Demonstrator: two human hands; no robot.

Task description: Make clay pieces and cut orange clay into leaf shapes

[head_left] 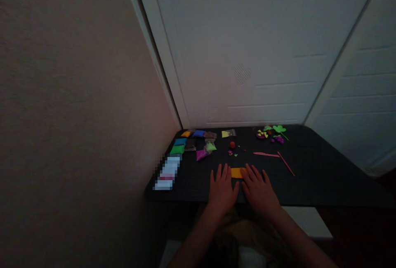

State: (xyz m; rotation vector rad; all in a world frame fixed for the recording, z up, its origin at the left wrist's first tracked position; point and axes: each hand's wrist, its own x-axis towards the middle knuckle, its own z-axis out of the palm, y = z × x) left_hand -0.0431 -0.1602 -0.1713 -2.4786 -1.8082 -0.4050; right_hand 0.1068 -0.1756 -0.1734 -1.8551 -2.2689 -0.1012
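A flat orange piece (237, 172), which looks like modelling clay or its packet, lies near the front edge of the black table (321, 177). My left hand (221, 187) rests flat with fingers spread, its index finger at the left end of the piece. On the other side, my right hand (260, 187) is also spread, and its index fingertip touches the right end. Neither hand is closed round anything. Just beyond are a red ball (232, 145) and a tiny purple flower-like bit (230, 152).
A pink clay knife (266, 154) and a thin pink stick (286, 164) lie to the right. Behind them sit a green clover shape (279, 129) and a purple cluster (279, 139). Several colored packets, including a magenta one (201, 154), and a blurred bright screen (168, 173) are left.
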